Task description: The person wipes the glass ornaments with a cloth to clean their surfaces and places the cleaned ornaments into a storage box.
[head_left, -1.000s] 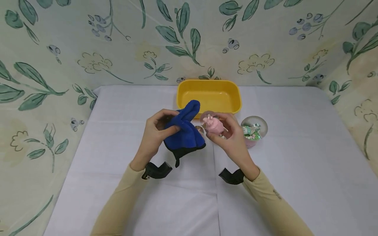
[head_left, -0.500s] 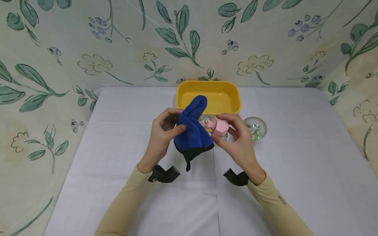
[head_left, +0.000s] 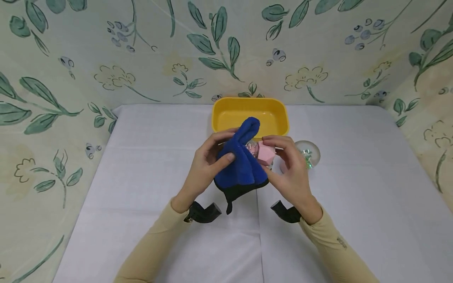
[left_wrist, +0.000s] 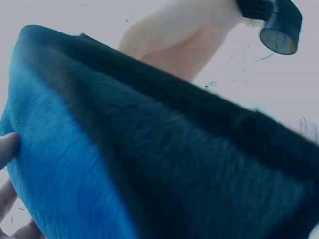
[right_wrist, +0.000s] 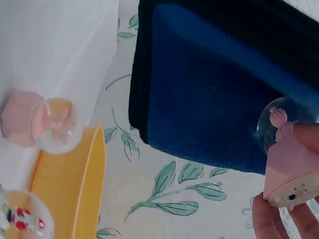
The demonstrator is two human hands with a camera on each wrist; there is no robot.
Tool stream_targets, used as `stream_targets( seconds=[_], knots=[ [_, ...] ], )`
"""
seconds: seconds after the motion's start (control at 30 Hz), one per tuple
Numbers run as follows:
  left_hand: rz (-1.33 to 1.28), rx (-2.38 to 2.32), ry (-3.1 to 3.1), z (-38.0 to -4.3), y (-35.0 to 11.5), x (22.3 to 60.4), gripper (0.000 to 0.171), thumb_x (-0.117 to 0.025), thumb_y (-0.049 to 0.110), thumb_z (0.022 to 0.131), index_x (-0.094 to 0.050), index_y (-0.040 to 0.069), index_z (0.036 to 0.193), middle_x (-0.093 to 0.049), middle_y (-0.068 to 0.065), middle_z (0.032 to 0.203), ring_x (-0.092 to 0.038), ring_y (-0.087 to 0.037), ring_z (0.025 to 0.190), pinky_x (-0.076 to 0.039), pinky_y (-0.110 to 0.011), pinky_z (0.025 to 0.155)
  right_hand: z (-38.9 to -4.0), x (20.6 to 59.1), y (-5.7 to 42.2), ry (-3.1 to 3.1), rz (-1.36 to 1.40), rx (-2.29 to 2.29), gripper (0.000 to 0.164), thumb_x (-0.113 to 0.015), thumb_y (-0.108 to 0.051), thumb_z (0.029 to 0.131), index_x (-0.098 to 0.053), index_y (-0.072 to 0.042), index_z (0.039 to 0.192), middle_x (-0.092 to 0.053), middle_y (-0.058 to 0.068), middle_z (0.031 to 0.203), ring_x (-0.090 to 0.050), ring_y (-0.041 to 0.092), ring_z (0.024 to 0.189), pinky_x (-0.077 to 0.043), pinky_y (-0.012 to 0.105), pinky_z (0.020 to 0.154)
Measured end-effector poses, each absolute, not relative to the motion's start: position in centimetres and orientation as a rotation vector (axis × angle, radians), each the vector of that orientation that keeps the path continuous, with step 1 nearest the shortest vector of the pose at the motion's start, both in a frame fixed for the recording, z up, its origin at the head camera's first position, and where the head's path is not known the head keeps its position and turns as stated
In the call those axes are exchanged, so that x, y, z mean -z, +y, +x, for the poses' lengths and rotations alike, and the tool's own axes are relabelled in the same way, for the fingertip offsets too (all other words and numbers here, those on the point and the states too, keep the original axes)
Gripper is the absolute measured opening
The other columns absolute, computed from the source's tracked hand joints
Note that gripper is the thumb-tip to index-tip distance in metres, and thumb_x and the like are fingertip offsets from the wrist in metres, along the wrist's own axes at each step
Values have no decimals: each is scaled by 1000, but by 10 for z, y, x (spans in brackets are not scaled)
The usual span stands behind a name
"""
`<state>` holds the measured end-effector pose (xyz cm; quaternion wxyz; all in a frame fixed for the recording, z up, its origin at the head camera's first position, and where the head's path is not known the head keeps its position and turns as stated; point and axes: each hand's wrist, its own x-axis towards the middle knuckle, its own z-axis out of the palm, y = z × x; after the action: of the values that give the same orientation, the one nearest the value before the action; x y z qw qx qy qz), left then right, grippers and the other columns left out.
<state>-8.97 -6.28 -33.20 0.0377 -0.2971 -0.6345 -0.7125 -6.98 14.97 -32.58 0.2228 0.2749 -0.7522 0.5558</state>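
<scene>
Two hands, one cloth, one tray, and snow globes: at least three.
The left hand (head_left: 205,167) has one blue cloth (head_left: 237,171) in its fingers; the right hand (head_left: 293,177) has one pink-based globe (head_left: 266,153) in its own. Beyond the fingers of both hands is one yellow tray (head_left: 231,116). Also beyond the right fingers stand one globe with a pink figure (right_wrist: 57,125) and, to their right, one with green inside (head_left: 308,153). One with a red figure (right_wrist: 27,218) shows too; whether it is the green one, I cannot tell.
</scene>
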Motion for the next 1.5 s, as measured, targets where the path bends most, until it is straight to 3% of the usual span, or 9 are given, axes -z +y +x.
stream_targets(
  seconds=[0.07, 0.17, 0.23, 0.37, 0.57, 0.93, 1.2, 1.5],
  knots=[
    [-937, 2140, -1980, -89, -60, 333, 62, -55, 44, 95, -43, -2, 134, -45, -11, 141, -46, -26, 123, -39, -41, 104, -70, 325, 150, -2069, 774, -1474, 40, -76, -3, 80, -58, 8, 114, -57, 19, 119, -52, 27, 112, -47, 27, 95],
    [-991, 2070, -2024, -88, -57, 334, 62, -44, 48, 99, -38, 1, 140, -42, -9, 145, -43, -23, 127, -37, -41, 106, -70, 324, 150, -2052, 797, -1331, 45, -72, -30, 87, -60, 6, 111, -57, 20, 117, -52, 30, 111, -43, 30, 99],
    [-1037, 2053, -2037, -87, -54, 334, 64, -37, 49, 100, -34, 4, 144, -38, -7, 148, -41, -23, 130, -36, -41, 106, -70, 323, 149, -2021, 833, -1225, 46, -66, -36, 90, -61, 5, 108, -57, 21, 114, -52, 32, 108, -42, 31, 100],
    [-1076, 2059, -2055, -85, -50, 334, 68, -29, 54, 100, -30, 5, 147, -32, -2, 152, -37, -22, 134, -35, -42, 107, -72, 320, 148, -1914, 959, -1056, 36, -64, -29, 93, -61, 5, 104, -58, 23, 108, -55, 34, 102, -43, 29, 99],
    [-1054, 2013, -2055, -82, -48, 334, 65, -40, 54, 98, -38, 7, 142, -36, -1, 149, -37, -21, 132, -35, -43, 106, -75, 321, 151, -1815, 1081, -944, 30, -63, -25, 94, -60, 4, 98, -60, 22, 104, -57, 33, 96, -44, 26, 97],
    [-1160, 1822, -1962, -85, -45, 341, 51, -50, 44, 97, -51, 4, 129, -43, -13, 142, -42, -27, 128, -38, -45, 104, -77, 333, 158, -1818, 1011, -1021, 42, -69, -34, 88, -61, 8, 90, -63, 22, 93, -62, 32, 87, -47, 22, 91],
    [-1283, 1664, -1917, -87, -42, 344, 46, -43, 39, 100, -48, 4, 129, -41, -19, 140, -40, -32, 129, -35, -47, 106, -70, 339, 155, -1910, 922, -1433, 52, -75, -31, 82, -58, 16, 95, -63, 13, 99, -61, 15, 95, -53, 20, 78],
    [-1142, 1770, -1913, -88, -42, 340, 52, -40, 47, 101, -49, 4, 129, -43, -15, 142, -42, -29, 129, -37, -46, 105, -66, 335, 151, -1923, 987, -1082, 46, -65, -33, 91, -58, 11, 104, -60, 25, 109, -59, 30, 104, -46, 24, 94]
  ],
)
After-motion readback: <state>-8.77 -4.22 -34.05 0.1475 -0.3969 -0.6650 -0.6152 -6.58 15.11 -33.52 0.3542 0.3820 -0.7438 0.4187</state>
